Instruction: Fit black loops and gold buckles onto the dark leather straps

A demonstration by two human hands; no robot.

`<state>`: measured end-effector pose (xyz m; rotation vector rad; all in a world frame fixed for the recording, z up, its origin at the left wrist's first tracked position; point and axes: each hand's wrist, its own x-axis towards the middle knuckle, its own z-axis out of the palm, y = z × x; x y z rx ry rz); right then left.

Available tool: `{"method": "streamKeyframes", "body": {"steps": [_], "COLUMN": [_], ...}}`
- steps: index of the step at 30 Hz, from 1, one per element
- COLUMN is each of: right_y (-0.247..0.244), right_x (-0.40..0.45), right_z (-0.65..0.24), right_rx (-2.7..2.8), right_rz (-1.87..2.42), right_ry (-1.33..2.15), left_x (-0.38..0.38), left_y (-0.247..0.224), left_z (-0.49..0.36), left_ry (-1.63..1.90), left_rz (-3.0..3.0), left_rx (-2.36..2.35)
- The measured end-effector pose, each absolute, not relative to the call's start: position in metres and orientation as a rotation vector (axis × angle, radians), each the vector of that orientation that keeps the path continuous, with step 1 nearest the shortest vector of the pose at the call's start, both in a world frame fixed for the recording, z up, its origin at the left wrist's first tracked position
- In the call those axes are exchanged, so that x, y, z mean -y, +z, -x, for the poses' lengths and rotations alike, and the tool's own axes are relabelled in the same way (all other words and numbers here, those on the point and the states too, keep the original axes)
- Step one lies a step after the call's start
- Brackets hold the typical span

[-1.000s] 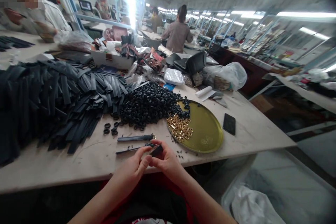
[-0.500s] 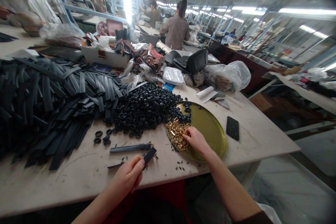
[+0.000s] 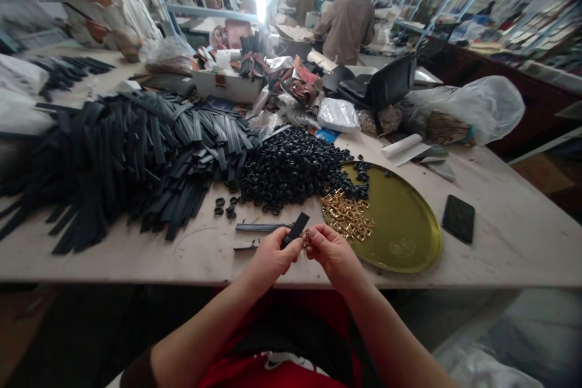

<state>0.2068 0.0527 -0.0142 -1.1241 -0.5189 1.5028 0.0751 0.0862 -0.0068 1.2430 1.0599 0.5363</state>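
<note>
My left hand pinches a short black strap, which slants up and to the right from the fingers. Close against it, my right hand holds a small gold buckle between fingertips and thumb. A pile of gold buckles lies on the left part of the round gold tray, just beyond my right hand. Two more straps lie on the table behind my left hand, the farther one partly covered by my fingers. A heap of small black loops borders the tray.
Many black strips cover the left of the table. A phone lies right of the tray. Along the back are a white box, plastic bags and a black case. Several people are beyond the table.
My right hand has left the buckle pile with a buckle and come in beside my left hand. The whole view has shifted, so the table sits farther right.
</note>
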Motion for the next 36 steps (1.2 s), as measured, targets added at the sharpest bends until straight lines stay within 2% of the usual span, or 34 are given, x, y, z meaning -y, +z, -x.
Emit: {"method": "streamKeyframes", "body": {"steps": [7,13,18,24,33,36], "right_y": [-0.013,-0.003,-0.004,-0.023,-0.021,-0.022], "right_x": [-0.033,-0.024,-0.022,-0.018,-0.031,-0.038], "right_z": [-0.198,-0.196,-0.185,-0.172,-0.190,-0.193], "right_rx": [0.648,0.966,0.851,0.477,1.018,0.843], "right_rz": [1.159,1.279,1.219,1.098,1.241,1.247], "right_ry": [1.567,1.467,1.470,1.570,1.366,1.389], "left_x": [-0.068,-0.063,-0.057,-0.052,-0.070,-0.074], "left_y": [-0.007,-0.003,-0.003,-0.010,-0.016,-0.016], "left_z": [-0.053,-0.042,-0.042,-0.044,-0.039,-0.036], "left_ry": [0.576,0.515,0.548,0.583,0.468,0.508], "left_rz": [-1.063,-1.350,-1.174,-1.213,-1.268,-1.309], "left_rx": [-0.992,-1.035,-0.944,-1.076,-1.010,-1.000]}}
